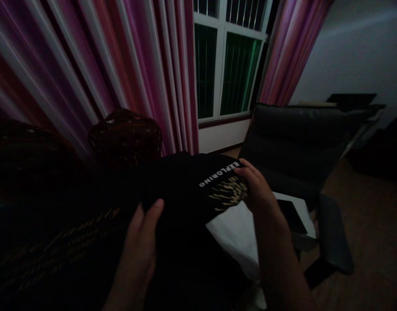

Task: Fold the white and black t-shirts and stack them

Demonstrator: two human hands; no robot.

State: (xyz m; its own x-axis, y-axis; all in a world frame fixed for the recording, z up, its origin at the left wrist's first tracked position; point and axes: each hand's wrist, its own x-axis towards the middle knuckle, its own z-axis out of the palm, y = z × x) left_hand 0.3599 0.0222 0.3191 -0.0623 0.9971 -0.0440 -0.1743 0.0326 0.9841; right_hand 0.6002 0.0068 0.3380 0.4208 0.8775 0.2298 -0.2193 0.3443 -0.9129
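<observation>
A black garment [182,185] with white lettering reading "EXPLORING" and a gold, spiky print spreads between my hands. At its right edge, beside the lettering, my right hand [255,185] grips the cloth, with the fingers closed over it. My left hand [143,242] holds the dark cloth nearer to me, thumb on top; its other fingers are partly hidden. To the left lies black fabric with gold script [84,233], too dim to tell whether it belongs to the same piece. White cloth or sheeting [237,233] shows below the garment's right end.
A dark padded chair [292,147] with an armrest [334,233] stands at the right. On it lies a white item with a dark flat rectangle [292,216]. Carved wooden chair backs [125,136] stand before the striped curtain [120,65], left of the window [229,65].
</observation>
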